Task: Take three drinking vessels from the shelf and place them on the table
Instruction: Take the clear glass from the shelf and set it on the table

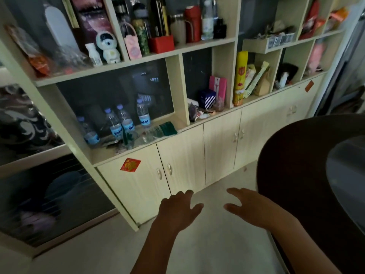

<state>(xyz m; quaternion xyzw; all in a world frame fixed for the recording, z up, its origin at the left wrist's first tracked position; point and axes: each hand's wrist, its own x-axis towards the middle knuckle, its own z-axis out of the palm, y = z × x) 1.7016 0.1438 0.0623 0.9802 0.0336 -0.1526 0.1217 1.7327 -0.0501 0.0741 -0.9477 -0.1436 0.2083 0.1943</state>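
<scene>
A pale wooden shelf unit (pixel 110 71) fills the wall ahead. On its upper board stand a red flask (pixel 192 24), a steel-topped bottle (pixel 177 29) and a flower-patterned flask (pixel 141 35). Clear glasses (pixel 132 139) sit on the lower board, in front of several water bottles (pixel 126 124). The dark round table (pixel 296 165) lies at the right. My left hand (pixel 177 210) and my right hand (pixel 254 208) hover low in front of the cabinet doors, fingers spread, holding nothing.
Closed cabinet doors (pixel 183 163) run under the shelves. A yellow spray can (pixel 240 78), boxes and snack bags fill the right compartments. A white astronaut figure (pixel 108 47) stands on the upper left shelf. Pale floor (pixel 207 244) stretches below my hands.
</scene>
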